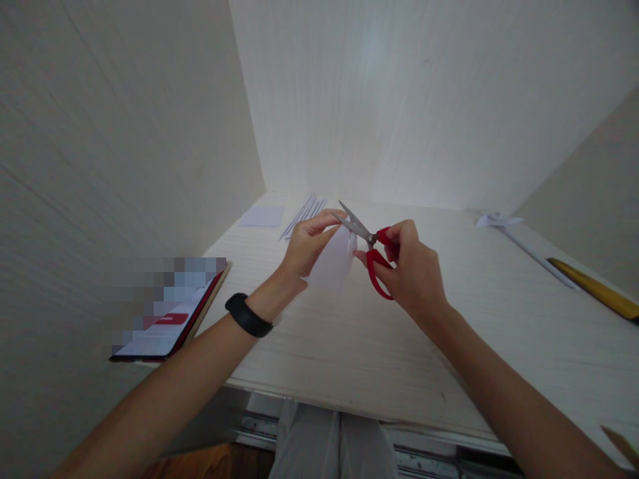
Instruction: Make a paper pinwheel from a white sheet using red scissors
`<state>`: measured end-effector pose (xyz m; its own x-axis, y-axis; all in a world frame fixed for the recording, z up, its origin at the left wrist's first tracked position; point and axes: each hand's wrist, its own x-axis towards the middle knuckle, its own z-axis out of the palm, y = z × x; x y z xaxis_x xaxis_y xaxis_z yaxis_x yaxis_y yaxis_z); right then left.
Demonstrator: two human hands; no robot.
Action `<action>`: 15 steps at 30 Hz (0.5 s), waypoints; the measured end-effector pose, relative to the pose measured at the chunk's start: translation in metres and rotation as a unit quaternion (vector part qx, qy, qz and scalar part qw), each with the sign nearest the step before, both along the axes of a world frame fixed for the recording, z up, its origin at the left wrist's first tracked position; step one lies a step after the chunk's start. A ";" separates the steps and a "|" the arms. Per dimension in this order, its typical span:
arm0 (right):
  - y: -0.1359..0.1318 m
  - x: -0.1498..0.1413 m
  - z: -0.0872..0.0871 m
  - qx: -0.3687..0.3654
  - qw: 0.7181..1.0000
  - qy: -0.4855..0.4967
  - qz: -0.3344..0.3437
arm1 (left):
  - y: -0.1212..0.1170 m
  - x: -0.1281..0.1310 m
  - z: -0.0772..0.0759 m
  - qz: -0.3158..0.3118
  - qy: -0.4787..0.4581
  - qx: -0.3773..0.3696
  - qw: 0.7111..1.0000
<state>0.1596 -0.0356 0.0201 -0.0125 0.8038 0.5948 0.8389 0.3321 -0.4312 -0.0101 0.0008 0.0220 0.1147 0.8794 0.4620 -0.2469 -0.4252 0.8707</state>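
Observation:
My left hand [312, 243], with a black band on its wrist, grips a white sheet of paper [332, 263] between thumb and fingers above the desk. Red-handled scissors [370, 247] are in my right hand [417, 269], with fingers through the loops. Their blades stand apart at the paper's upper edge, close to my left fingertips. Whether the blades are cutting into the paper at this instant, I cannot tell. My right thumb reaches near the paper's right side.
Thin paper strips [303, 211] and a white paper piece [262, 216] lie at the back left. A tablet-like device [172, 319] leans at left. On the right are a white stick with a paper pinwheel-like top [536, 253] and a yellow tool [594, 287]. Walls [379, 100] enclose the desk.

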 end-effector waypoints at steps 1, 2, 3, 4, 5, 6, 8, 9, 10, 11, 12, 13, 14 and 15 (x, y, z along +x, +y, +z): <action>0.000 0.000 0.000 0.001 1.000 -0.001 0.000 | 0.000 0.000 0.000 0.000 -0.001 -0.001 1.000; -0.001 0.000 0.001 0.001 1.000 -0.002 0.000 | 0.001 0.000 0.000 0.001 -0.002 -0.001 1.000; -0.001 -0.001 0.001 0.001 1.000 -0.003 -0.002 | 0.001 0.000 0.000 0.001 -0.003 -0.002 1.000; -0.001 -0.001 0.001 0.000 1.000 -0.004 -0.004 | 0.001 0.000 0.000 0.001 -0.003 -0.003 1.000; -0.001 -0.001 0.001 -0.002 1.000 -0.005 -0.007 | 0.000 0.000 0.000 0.001 -0.003 -0.005 1.000; -0.002 -0.001 0.001 -0.003 1.000 -0.006 -0.009 | 0.000 0.000 -0.001 0.000 -0.004 -0.006 1.000; -0.002 -0.001 0.001 -0.002 1.000 -0.005 -0.009 | 0.000 -0.001 -0.001 -0.001 -0.004 -0.007 1.000; -0.002 -0.001 0.001 -0.001 1.000 -0.004 -0.009 | 0.000 -0.001 -0.001 -0.001 -0.003 -0.007 1.000; -0.002 -0.001 0.001 0.000 1.000 -0.002 -0.008 | 0.000 -0.001 -0.001 -0.001 -0.003 -0.008 1.000; -0.001 0.000 0.001 0.000 1.000 -0.001 -0.007 | 0.000 0.000 -0.001 0.000 -0.002 -0.008 1.000; -0.001 0.000 0.001 0.000 1.000 -0.001 -0.005 | 0.000 0.000 -0.001 0.000 -0.001 -0.009 1.000; -0.001 0.000 0.001 -0.001 1.000 -0.001 -0.005 | 0.000 0.000 0.000 0.000 0.000 -0.010 1.000; -0.001 0.000 0.001 -0.003 1.000 -0.002 -0.006 | 0.000 0.000 0.000 0.001 0.002 -0.010 1.000; -0.001 0.000 0.001 -0.005 1.000 -0.002 -0.007 | 0.000 0.000 0.000 0.002 0.003 -0.010 1.000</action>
